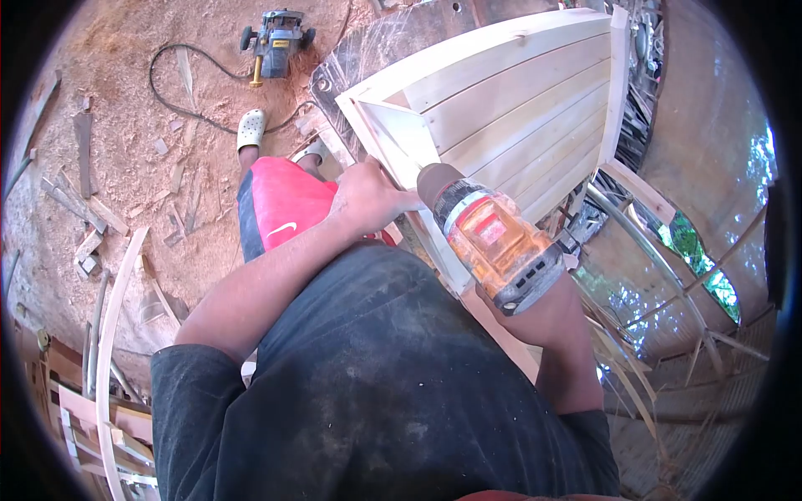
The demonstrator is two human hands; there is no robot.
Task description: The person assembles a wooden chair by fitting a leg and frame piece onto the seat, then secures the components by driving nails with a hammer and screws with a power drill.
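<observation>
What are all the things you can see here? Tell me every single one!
wooden boat: one, pale bare planks, upper right
drill: one, orange and black, centre, pointing at the boat
power tool: one, grey-blue with yellow, on the sawdust at the top
cord: one, black, looping over the sawdust near the power tool
wood scraps: many, brown, scattered at the left
curved strip: one, pale wood, lower left
sandals: two, white, on the feet, one partly hidden
shorts: one pair, red, above the shirt
shirt: one, dark and dusty, bottom
left hand: one, on the boat's edge
right hand: one, mostly hidden under the drill it holds
</observation>
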